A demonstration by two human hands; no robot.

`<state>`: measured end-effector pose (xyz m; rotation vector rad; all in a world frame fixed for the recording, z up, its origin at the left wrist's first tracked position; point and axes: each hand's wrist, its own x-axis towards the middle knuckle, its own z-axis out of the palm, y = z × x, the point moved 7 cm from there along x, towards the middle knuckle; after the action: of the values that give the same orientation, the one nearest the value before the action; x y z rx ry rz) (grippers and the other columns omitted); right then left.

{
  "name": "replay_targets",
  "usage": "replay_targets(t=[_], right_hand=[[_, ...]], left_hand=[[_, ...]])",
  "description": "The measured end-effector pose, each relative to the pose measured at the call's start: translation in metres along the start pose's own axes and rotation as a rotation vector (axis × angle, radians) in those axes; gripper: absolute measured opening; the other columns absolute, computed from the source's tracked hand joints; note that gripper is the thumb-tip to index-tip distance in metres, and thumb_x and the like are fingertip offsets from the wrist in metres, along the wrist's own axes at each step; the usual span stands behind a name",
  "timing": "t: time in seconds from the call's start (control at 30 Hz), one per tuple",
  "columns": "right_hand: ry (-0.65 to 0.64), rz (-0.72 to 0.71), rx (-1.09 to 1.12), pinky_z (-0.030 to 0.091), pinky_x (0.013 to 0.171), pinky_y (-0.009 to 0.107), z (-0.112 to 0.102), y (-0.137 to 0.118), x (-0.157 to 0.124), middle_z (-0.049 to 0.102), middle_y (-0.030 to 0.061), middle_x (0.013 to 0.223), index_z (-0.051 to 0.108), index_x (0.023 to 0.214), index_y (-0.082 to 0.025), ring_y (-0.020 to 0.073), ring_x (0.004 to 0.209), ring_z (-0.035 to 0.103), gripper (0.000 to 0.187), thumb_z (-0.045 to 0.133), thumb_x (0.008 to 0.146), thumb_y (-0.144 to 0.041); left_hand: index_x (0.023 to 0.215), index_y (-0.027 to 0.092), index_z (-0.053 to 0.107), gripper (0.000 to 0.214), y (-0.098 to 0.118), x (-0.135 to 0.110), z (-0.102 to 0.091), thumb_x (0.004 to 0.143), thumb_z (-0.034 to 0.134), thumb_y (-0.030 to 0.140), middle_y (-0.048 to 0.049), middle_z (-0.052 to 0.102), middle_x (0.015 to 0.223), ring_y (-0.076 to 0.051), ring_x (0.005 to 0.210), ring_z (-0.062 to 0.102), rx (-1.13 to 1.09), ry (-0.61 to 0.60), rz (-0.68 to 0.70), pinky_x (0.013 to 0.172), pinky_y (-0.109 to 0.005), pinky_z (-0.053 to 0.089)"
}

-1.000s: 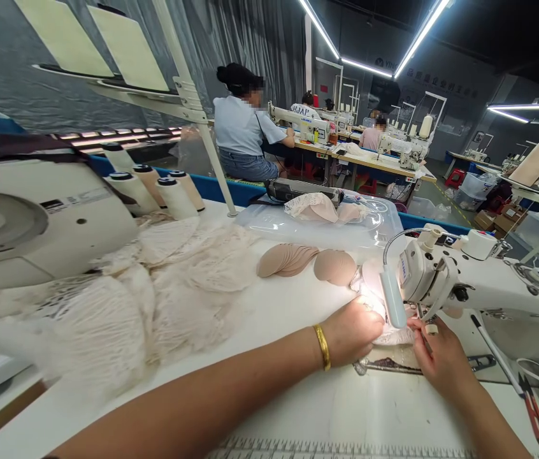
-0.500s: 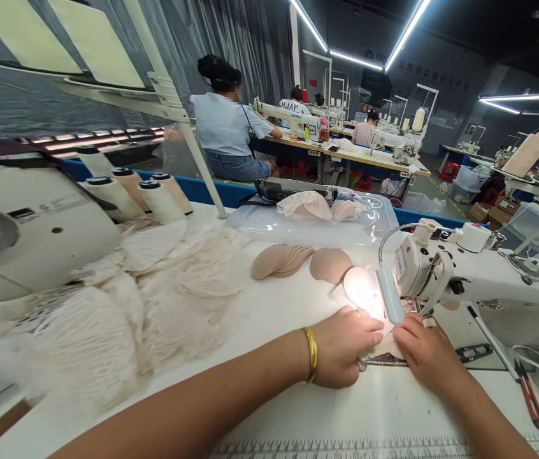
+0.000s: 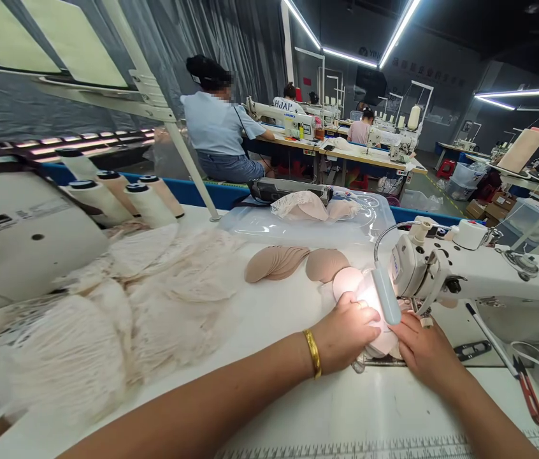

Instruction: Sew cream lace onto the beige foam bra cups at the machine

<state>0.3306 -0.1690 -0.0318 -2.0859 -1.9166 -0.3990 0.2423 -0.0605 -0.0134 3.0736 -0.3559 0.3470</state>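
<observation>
A pale pink fabric cup piece (image 3: 384, 343) lies under the lamp at the needle area of a white sewing machine (image 3: 415, 264). On its left side my left hand (image 3: 350, 333), with a gold bangle at the wrist, is closed on the fabric between thumb and fingers. My right hand (image 3: 425, 349) grips the right edge close to the presser foot, fingers together; the fingertips are partly hidden by the lamp and machine head. The grey lamp (image 3: 386, 294) covers part of the piece. Beyond my left hand are a round beige cup pad (image 3: 327, 265) and a fanned stack of pads (image 3: 276, 262).
Cream lace pieces (image 3: 169, 287) spread over the left of the table. Thread cones (image 3: 150, 203) and a clear plastic lid (image 3: 250, 224) sit behind. Red-handled snips (image 3: 530, 392) lie at right, a ruler strip (image 3: 346, 448) in front. A co-worker (image 3: 219, 124) sits beyond.
My left hand has risen slightly and shifted a little leftward, its fingers more curled. More of the pale fabric now shows between my hands. The whole view has shifted slightly.
</observation>
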Motion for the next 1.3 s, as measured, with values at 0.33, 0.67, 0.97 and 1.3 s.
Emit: replay_targets(t=[0.33,0.67,0.97,1.3], right_hand=[[0.012,0.041,-0.038,0.052,0.089,0.039,0.001,0.006,0.000,0.075,0.0071,0.112,0.064,0.126,-0.026,0.0259,0.103,0.066,0.045,0.047,0.089,-0.008],[-0.043,0.086,-0.071,0.052,0.095,0.047,0.008,0.013,-0.001,0.074,0.0080,0.106,0.061,0.133,-0.025,0.0266,0.105,0.066,0.048,0.042,0.092,-0.009],[0.093,0.041,0.008,0.056,0.090,0.045,-0.005,0.011,-0.004,0.074,0.0088,0.102,0.064,0.127,-0.022,0.0282,0.102,0.065,0.041,0.044,0.094,-0.010],[0.269,0.096,0.098,0.059,0.085,0.047,-0.021,0.016,-0.002,0.071,0.0103,0.100,0.063,0.103,-0.021,0.0286,0.099,0.066,0.020,0.043,0.102,-0.019]], left_hand=[[0.082,0.020,0.064,0.015,-0.005,0.004,0.004,0.074,0.066,0.008,-0.0018,0.067,0.089,-0.023,0.086,0.062,0.000,0.070,0.015,0.087,-0.043,0.032],[0.081,0.020,0.064,0.018,-0.005,0.005,0.004,0.076,0.061,0.003,-0.0017,0.071,0.088,-0.021,0.082,0.063,0.019,0.170,0.043,0.090,-0.045,0.033],[0.075,0.017,0.060,0.018,-0.006,0.007,0.004,0.069,0.060,0.000,-0.0019,0.071,0.087,-0.021,0.082,0.063,0.005,0.130,0.024,0.088,-0.042,0.034],[0.073,0.017,0.060,0.014,-0.007,0.009,0.002,0.070,0.061,0.003,-0.0017,0.068,0.081,-0.020,0.076,0.060,0.036,0.125,0.030,0.089,-0.042,0.033]])
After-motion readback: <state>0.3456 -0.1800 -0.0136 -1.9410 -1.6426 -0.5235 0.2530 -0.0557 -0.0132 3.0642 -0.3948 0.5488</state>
